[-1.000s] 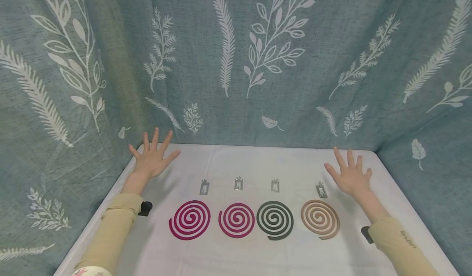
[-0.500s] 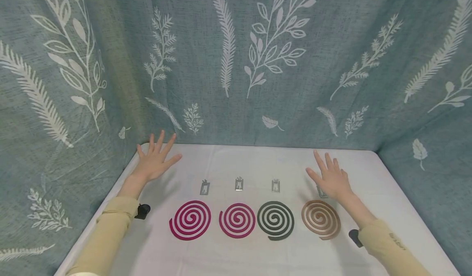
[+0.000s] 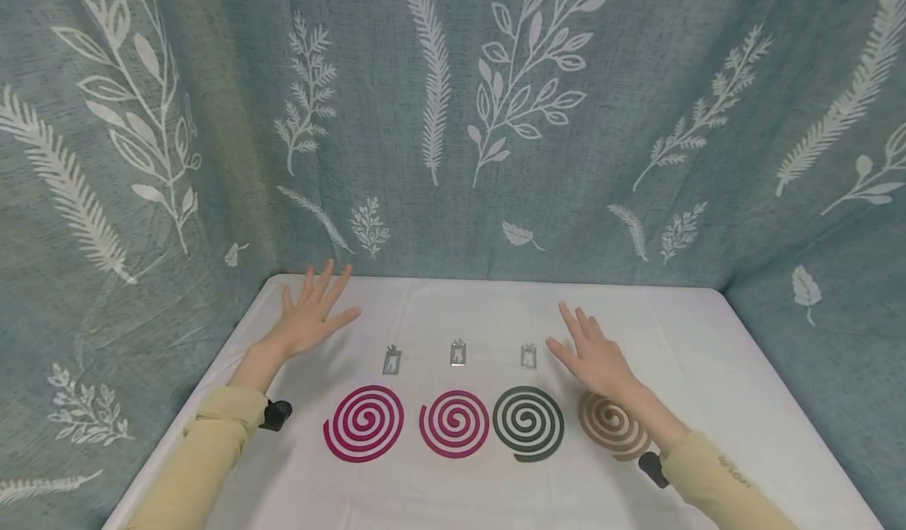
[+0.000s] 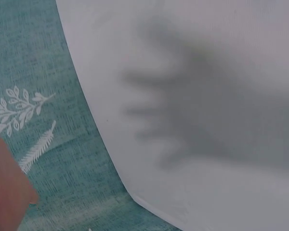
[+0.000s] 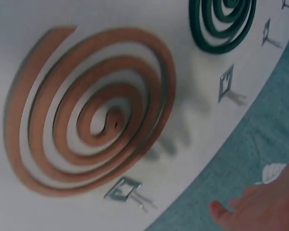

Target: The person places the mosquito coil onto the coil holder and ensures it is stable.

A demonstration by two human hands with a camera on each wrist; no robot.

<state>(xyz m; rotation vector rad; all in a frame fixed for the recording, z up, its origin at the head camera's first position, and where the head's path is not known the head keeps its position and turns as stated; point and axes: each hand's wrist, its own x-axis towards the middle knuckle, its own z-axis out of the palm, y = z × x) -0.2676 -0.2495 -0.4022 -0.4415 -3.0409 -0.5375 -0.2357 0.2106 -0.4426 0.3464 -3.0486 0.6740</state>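
My left hand [image 3: 307,322] hovers over the table's back left corner, fingers spread and straight, holding nothing. Out to the right my right hand [image 3: 594,357] is held above the table, fingers extended and also bare. Its wrist partly covers a brown mosquito coil [image 5: 37,115]. Left of that lie a dark green coil [image 3: 527,417] and two magenta coils, one in the middle [image 3: 456,418] and one at left [image 3: 365,417]. Behind the coils is a row of small metal coil stands, including one nearest the left hand [image 3: 392,371]; the rightmost stand [image 5: 116,192] is hidden from the head view by the right hand.
A white cloth [image 3: 467,498] covers the table. Blue-green curtains [image 3: 453,231] with white leaf prints hang behind it and along both sides. Dark wrist cameras [image 3: 277,414] sit below both hands.
My right hand has moved left, from beside the rightmost stand to over it and the brown coil. The left hand has shifted slightly right and toward me. The coils stay put.
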